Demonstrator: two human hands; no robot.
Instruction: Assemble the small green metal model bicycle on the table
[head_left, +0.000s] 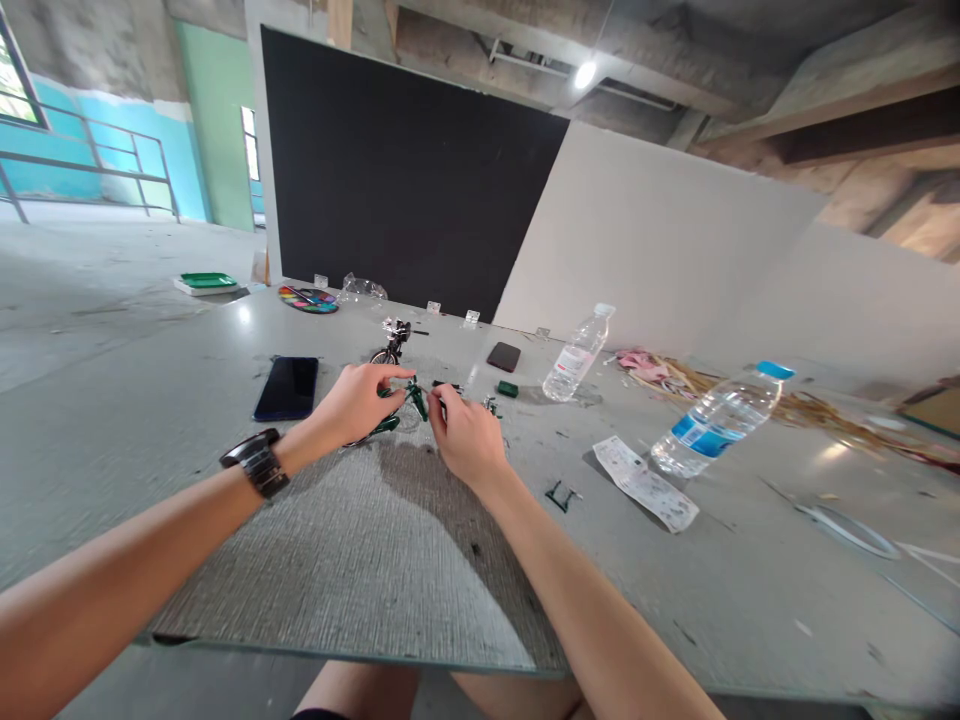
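A small green model bicycle (pixel 401 408) lies on the grey table (pixel 360 560) in front of me. My left hand (pixel 354 402), with a black watch on its wrist, is closed on the green frame from the left. Fingers pinched, my right hand (pixel 463 432) grips a small part of the same model at its right side. A second small model bicycle (pixel 391 343), black and silver, stands upright just behind them.
A dark phone (pixel 287 387) lies to the left. Behind are a paint palette (pixel 308 299), a small dark case (pixel 503 356) and a green piece (pixel 508 388). Two plastic water bottles (pixel 577 352) (pixel 716 417), a paper slip (pixel 645 483) and straw-like scraps (pixel 810 405) sit right.
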